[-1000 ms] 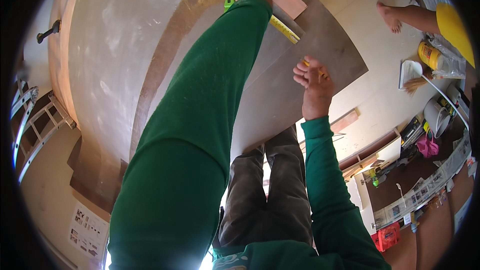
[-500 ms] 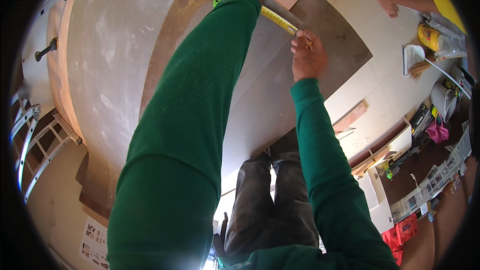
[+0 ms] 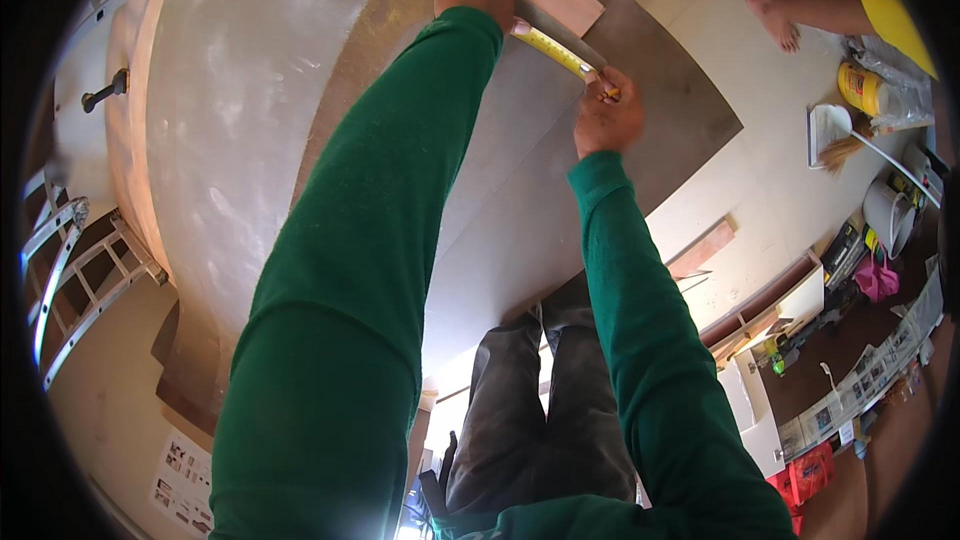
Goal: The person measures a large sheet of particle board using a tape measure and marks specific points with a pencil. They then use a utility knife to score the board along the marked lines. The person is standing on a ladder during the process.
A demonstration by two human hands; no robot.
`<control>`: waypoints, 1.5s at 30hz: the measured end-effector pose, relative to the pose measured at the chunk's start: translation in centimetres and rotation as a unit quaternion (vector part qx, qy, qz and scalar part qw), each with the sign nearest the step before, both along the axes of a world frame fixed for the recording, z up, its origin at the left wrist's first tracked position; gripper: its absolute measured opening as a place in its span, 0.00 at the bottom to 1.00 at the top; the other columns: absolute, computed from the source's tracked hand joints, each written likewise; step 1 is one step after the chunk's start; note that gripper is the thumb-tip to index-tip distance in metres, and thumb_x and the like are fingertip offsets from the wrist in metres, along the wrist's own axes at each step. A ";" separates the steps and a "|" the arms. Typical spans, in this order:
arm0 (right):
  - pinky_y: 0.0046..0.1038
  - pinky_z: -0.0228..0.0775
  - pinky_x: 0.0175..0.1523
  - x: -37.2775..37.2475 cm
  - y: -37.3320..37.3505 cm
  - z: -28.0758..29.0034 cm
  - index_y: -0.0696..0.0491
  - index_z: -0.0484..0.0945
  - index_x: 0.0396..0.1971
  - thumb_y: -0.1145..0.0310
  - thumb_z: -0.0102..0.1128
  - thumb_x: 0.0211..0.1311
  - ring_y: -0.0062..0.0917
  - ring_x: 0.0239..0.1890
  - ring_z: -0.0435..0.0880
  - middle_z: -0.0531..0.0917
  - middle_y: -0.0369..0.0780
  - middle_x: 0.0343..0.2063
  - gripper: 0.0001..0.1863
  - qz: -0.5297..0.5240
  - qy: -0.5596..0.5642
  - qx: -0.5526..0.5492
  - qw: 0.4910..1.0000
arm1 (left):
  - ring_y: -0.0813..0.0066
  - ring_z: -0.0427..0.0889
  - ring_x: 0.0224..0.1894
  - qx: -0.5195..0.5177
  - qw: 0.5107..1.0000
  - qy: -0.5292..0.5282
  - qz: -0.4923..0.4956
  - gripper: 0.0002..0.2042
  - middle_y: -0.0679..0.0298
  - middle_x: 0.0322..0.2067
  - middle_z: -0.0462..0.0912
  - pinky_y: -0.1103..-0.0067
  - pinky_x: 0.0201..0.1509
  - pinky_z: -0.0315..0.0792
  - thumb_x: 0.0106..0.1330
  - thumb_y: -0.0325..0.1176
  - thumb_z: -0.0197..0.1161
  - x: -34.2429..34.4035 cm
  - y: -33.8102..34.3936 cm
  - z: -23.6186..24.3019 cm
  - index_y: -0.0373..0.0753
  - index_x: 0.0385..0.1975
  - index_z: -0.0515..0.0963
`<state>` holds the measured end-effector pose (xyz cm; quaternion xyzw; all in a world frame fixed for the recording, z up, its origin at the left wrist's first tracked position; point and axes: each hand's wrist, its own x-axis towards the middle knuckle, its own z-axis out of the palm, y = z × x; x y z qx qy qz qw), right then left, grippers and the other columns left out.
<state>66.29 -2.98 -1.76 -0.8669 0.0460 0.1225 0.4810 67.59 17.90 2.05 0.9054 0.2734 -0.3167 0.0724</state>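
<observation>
A yellow tape measure blade [image 3: 553, 48] lies extended across a brown wooden sheet [image 3: 670, 90], slanting down from my left hand to my right. My left hand [image 3: 476, 0], at the top of the view, is closed at the blade's upper end; the hand hides the tape's case. At the blade's lower end, my right hand [image 3: 608, 120] has its fingers bent around a thin orange-yellow thing that looks like a pencil. Just above the blade, a flat pinkish wood piece [image 3: 563, 2] rests on the sheet.
A grey-brown panel [image 3: 240, 70] spans the left, with an aluminium ladder [image 3: 75, 290] beyond it. Over at the right are a person's bare foot [image 3: 775, 22], a yellow tub [image 3: 860, 88], a dustpan [image 3: 828, 125], a broom [image 3: 840, 152] and a wood strip [image 3: 702, 248].
My right hand has shifted slightly left, still at the blade's end. My left hand has turned a little, and the green case seen beside it before is now hidden.
</observation>
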 end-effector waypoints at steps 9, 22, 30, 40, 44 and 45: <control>0.28 0.80 0.45 -0.2 -0.1 0.0 0.59 0.81 0.43 0.70 0.68 0.63 0.29 0.37 0.86 0.86 0.42 0.38 0.12 0.014 0.000 -0.027 1.000 | 0.58 0.86 0.47 -0.039 0.999 0.017 -0.027 0.28 0.56 0.42 0.87 0.64 0.53 0.78 0.59 0.60 0.69 0.8 1.0 1.0 0.40 0.45 0.85; 0.34 0.80 0.38 0.0 -0.6 -0.6 0.57 0.81 0.38 0.74 0.67 0.61 0.35 0.32 0.85 0.83 0.43 0.34 0.08 0.118 -0.094 -0.078 0.985 | 0.66 0.86 0.50 -0.016 0.996 0.068 -0.053 0.25 0.66 0.45 0.87 0.69 0.53 0.79 0.57 0.58 0.72 2.7 1.1 1.4 0.49 0.48 0.85; 0.34 0.79 0.37 0.4 -0.7 0.1 0.56 0.81 0.37 0.74 0.67 0.61 0.35 0.30 0.84 0.82 0.44 0.31 0.06 0.144 -0.077 -0.074 0.984 | 0.64 0.86 0.49 -0.027 0.997 0.062 -0.044 0.22 0.63 0.43 0.87 0.68 0.51 0.80 0.60 0.54 0.70 2.8 0.9 1.1 0.46 0.47 0.85; 0.31 0.80 0.36 1.0 -0.9 -0.2 0.57 0.81 0.34 0.74 0.69 0.59 0.31 0.29 0.85 0.84 0.43 0.30 0.06 0.173 -0.115 -0.082 0.975 | 0.63 0.86 0.50 -0.042 0.997 0.053 -0.035 0.20 0.64 0.43 0.88 0.67 0.51 0.80 0.60 0.52 0.71 2.8 0.7 1.5 0.47 0.47 0.85; 0.35 0.79 0.35 1.3 -0.9 0.0 0.56 0.79 0.33 0.76 0.66 0.57 0.37 0.29 0.84 0.82 0.45 0.29 0.05 0.173 -0.077 -0.084 0.978 | 0.63 0.86 0.50 -0.039 0.997 0.063 -0.029 0.21 0.64 0.43 0.88 0.67 0.51 0.80 0.59 0.52 0.72 3.1 0.6 1.4 0.47 0.48 0.85; 0.35 0.79 0.35 1.3 -0.9 0.0 0.56 0.79 0.33 0.76 0.66 0.57 0.37 0.29 0.83 0.82 0.45 0.29 0.05 0.179 -0.090 -0.090 0.976 | 0.63 0.86 0.50 -0.033 0.997 0.058 -0.028 0.21 0.64 0.43 0.88 0.67 0.51 0.80 0.59 0.52 0.72 3.1 0.5 1.3 0.47 0.48 0.85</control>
